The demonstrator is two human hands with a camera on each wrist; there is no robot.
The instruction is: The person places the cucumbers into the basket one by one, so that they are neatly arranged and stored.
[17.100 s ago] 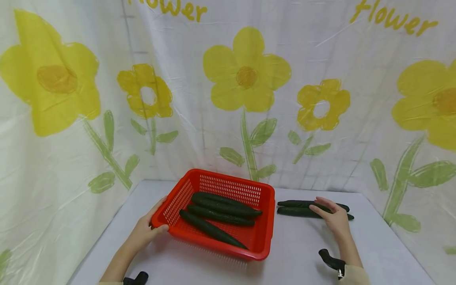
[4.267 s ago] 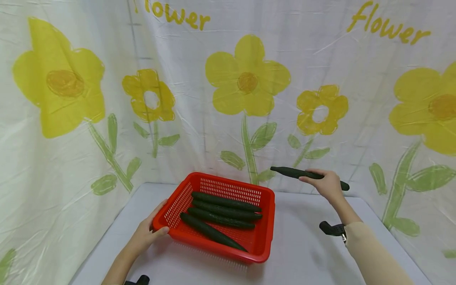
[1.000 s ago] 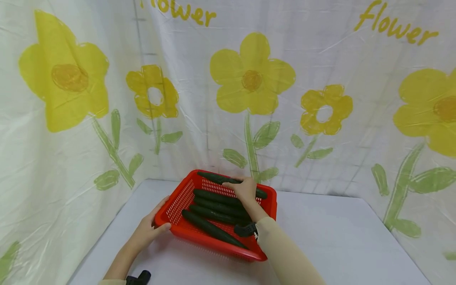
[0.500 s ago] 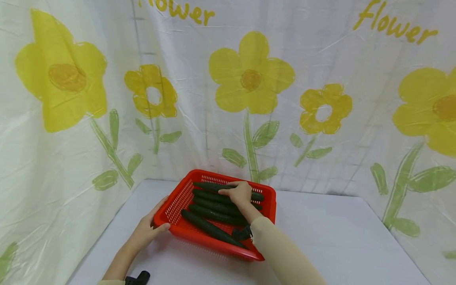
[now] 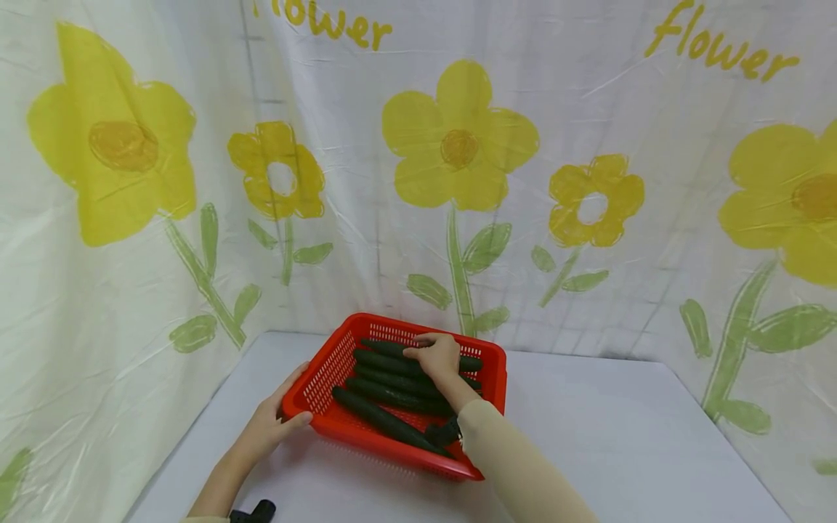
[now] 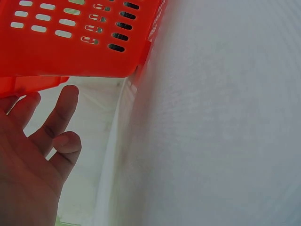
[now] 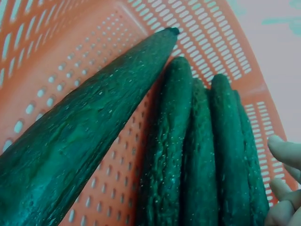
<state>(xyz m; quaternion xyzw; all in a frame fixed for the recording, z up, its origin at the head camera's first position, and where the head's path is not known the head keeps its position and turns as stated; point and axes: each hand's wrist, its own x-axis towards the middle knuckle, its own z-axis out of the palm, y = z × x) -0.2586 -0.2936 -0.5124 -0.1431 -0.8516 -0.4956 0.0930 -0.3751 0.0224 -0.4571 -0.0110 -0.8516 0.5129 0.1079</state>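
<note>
My left hand (image 5: 264, 425) holds the near-left corner of a red plastic basket (image 5: 392, 442), thumb by the front rim and fingers along the left side. In the left wrist view, some fingers of that hand (image 6: 42, 136) stick out below the red rim. Several dark green cucumbers (image 5: 386, 420) lie in the basket, most side by side and the nearest one slanted. Over the rearmost cucumber (image 5: 471, 362) is my right hand (image 5: 437, 357). From the right wrist view, its fingers (image 7: 284, 153) are bent beside that cucumber, with a gap showing between them.
The basket stands on a white table (image 5: 588, 428). Behind it hangs a pale curtain (image 5: 353, 247) printed with yellow flowers. My right sleeve (image 5: 523, 465) crosses the basket's near-right corner.
The two cucumbers from the table's right side are now in the basket. In the last second my right hand lowered one along the back wall and loosened from it. The left hand stayed.
</note>
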